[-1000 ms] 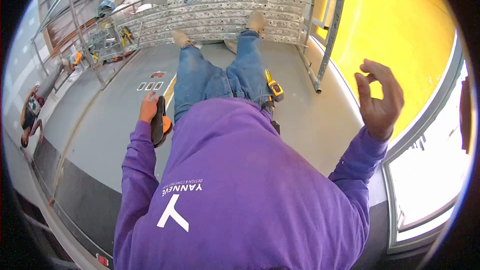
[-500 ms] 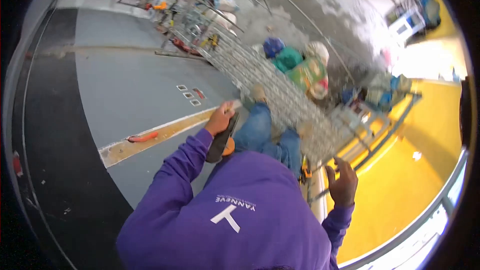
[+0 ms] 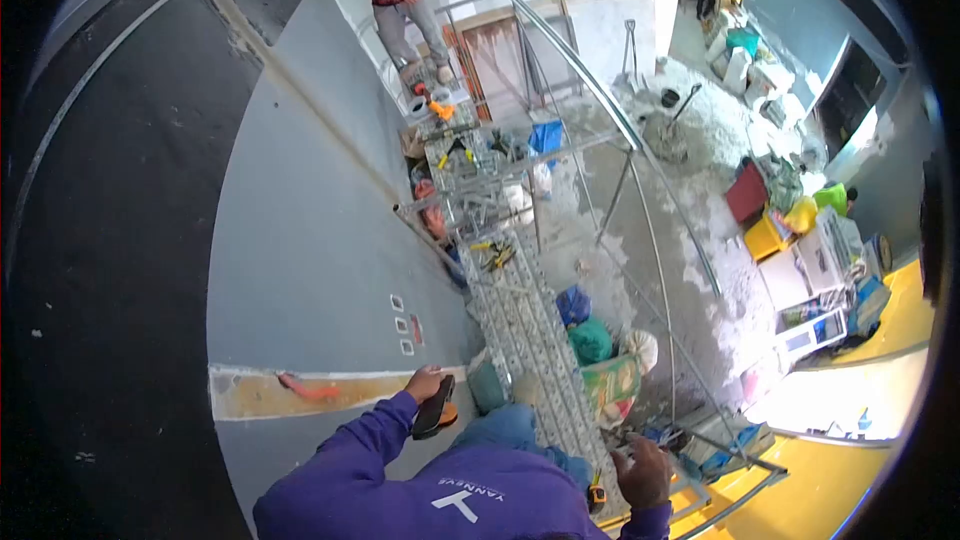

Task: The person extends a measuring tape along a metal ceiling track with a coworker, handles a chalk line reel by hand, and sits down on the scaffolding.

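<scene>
My left hand [image 3: 425, 383] is closed on a hand float [image 3: 433, 410], a dark flat board with an orange part underneath. It is held close to the grey wall, at the right end of a beige strip [image 3: 365, 392] with white edges. A red-orange tube [image 3: 308, 389] pokes out of that strip, left of the hand. Above are several small white-rimmed box openings [image 3: 402, 325] in the wall. My right hand [image 3: 645, 472] hangs over the scaffold's right side, fingers bent but apart, with nothing visible in it. A tape measure [image 3: 597, 496] is at my waist.
A metal scaffold walkway [image 3: 535, 340] runs ahead, with yellow-and-black tools [image 3: 495, 255] on it. Metal tubes [image 3: 590, 85] cross above. At the far end another person [image 3: 400, 0] is on the scaffold. Bags [image 3: 612, 385] lie below on the right, and a shovel [image 3: 629, 50] leans at the back.
The view has turned and lifted, so more of the far room and the other person show. My left hand still holds the float near the strip; my right hand's fingers are more bent.
</scene>
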Tool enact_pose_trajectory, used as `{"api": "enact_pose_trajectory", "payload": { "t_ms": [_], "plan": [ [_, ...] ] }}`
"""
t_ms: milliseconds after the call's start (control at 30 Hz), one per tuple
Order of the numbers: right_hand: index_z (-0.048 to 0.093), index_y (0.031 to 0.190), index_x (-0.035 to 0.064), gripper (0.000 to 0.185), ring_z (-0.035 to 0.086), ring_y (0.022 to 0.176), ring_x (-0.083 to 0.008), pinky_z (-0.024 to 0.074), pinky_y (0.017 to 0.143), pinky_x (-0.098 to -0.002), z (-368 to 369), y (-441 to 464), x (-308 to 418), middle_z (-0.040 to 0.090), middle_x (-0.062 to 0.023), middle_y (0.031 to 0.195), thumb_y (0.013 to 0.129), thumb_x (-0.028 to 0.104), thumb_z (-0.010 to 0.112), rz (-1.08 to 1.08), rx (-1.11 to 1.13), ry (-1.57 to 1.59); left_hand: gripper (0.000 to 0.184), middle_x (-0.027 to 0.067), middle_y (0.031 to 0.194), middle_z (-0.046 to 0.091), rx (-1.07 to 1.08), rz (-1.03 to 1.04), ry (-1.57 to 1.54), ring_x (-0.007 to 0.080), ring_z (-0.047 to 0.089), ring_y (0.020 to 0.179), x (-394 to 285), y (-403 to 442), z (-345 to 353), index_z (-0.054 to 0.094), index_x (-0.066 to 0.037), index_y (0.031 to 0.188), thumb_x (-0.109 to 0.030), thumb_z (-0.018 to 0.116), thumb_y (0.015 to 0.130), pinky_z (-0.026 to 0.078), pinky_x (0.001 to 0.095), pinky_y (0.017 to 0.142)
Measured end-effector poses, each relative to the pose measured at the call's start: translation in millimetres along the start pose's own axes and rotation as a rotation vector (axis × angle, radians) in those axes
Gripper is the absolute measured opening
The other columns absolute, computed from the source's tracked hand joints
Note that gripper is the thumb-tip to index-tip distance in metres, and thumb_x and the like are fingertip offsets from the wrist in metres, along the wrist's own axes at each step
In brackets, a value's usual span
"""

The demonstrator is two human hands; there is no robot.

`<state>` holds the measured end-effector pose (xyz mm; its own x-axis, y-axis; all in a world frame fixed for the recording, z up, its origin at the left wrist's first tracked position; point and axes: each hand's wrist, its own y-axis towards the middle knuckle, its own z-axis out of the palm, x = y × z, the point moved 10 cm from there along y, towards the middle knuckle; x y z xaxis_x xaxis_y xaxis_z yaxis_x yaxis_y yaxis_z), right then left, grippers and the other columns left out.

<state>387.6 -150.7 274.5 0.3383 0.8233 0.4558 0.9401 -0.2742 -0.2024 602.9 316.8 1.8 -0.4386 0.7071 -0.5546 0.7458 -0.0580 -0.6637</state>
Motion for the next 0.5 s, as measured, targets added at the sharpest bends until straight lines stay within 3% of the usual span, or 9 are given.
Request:
{"api": "enact_pose_trajectory", "payload": {
  "t_ms": [67,100,200,267,333,400,433,500],
  "plan": [
    [0.065,0.110,0.0091,0.040,0.067,0.090,-0.0385,0.0498,0.077,-0.0502,-7.7,26.0,24.3,0.068,-0.0148,0.098,0.084,0.037,0.076,-0.036,-0.021,0.083,0.053,0.0238,0.143,0.055,0.016,-0.065,-0.080,0.0305,0.054,0.131,7.5,4.8,-7.9,0.050,0.009,0.140,-0.023,0.055,0.098,0.042,0.0362,0.109],
    [0.065,0.111,0.0095,0.040,0.067,0.091,-0.0383,0.0501,0.078,-0.0500,-7.0,34.6,28.1,0.068,-0.0149,0.099,0.084,0.036,0.076,-0.020,0.001,0.064,0.041,0.0195,0.131,0.063,-0.039,-0.010,0.000,0.0334,0.060,0.121,15.3,16.5,-11.0,0.057,0.005,0.131,-0.021,0.051,0.100,0.047,0.0393,0.103],
    [0.065,0.112,0.0094,0.038,0.067,0.093,-0.0377,0.0511,0.079,-0.0485,0.0,49.9,38.7,0.069,-0.0149,0.099,0.084,0.033,0.076,-0.005,0.068,0.032,0.031,0.0180,0.115,0.066,0.013,0.160,0.234,0.0367,0.063,0.107,10.2,33.0,-11.4,0.062,-0.002,0.118,-0.021,0.043,0.103,0.051,0.0431,0.093],
    [0.065,0.112,0.0079,0.037,0.067,0.094,-0.0370,0.0522,0.079,-0.0462,-3.1,55.0,45.6,0.070,-0.0147,0.098,0.084,0.028,0.077,-0.045,0.088,0.043,0.029,0.0185,0.105,0.064,-0.103,0.314,0.722,0.0383,0.063,0.094,-3.4,33.8,1.1,0.061,-0.007,0.109,-0.022,0.037,0.105,0.051,0.0464,0.083],
    [0.064,0.114,0.0082,0.039,0.067,0.094,-0.0366,0.0527,0.080,-0.0463,-1.6,56.6,51.9,0.070,-0.0149,0.099,0.085,0.030,0.077,-0.146,0.066,0.137,0.033,0.0187,0.100,0.065,-0.159,0.094,0.220,0.0366,0.065,0.090,-4.8,32.5,0.3,0.065,-0.005,0.104,-0.028,0.040,0.105,0.051,0.0462,0.079],
    [0.062,0.118,0.0077,0.046,0.068,0.093,-0.0392,0.0529,0.078,-0.0490,6.6,60.7,50.0,0.069,-0.0176,0.103,0.085,0.034,0.077,-0.177,0.164,0.101,0.043,0.0147,0.081,0.066,-0.342,-0.095,-0.594,0.0301,0.066,0.077,24.8,45.5,18.1,0.067,-0.001,0.092,-0.036,0.045,0.105,0.051,0.0422,0.072],
    [0.061,0.119,0.0076,0.046,0.068,0.093,-0.0396,0.0530,0.077,-0.0489,1.1,62.6,54.5,0.069,-0.0179,0.103,0.085,0.033,0.077,-0.209,0.147,0.098,0.042,0.0121,0.074,0.063,-0.352,0.009,-0.643,0.0283,0.065,0.071,26.4,63.0,31.0,0.067,-0.002,0.088,-0.035,0.046,0.105,0.052,0.0422,0.068],
    [0.061,0.122,0.0077,0.046,0.068,0.092,-0.0402,0.0530,0.076,-0.0487,-11.2,64.1,59.1,0.069,-0.0183,0.103,0.085,0.032,0.077,-0.229,0.174,0.073,0.043,0.0099,0.063,0.059,-0.235,-0.015,-0.919,0.0261,0.062,0.060,-1.8,51.6,56.9,0.065,-0.005,0.084,-0.036,0.045,0.105,0.052,0.0429,0.060]
  ]
}}
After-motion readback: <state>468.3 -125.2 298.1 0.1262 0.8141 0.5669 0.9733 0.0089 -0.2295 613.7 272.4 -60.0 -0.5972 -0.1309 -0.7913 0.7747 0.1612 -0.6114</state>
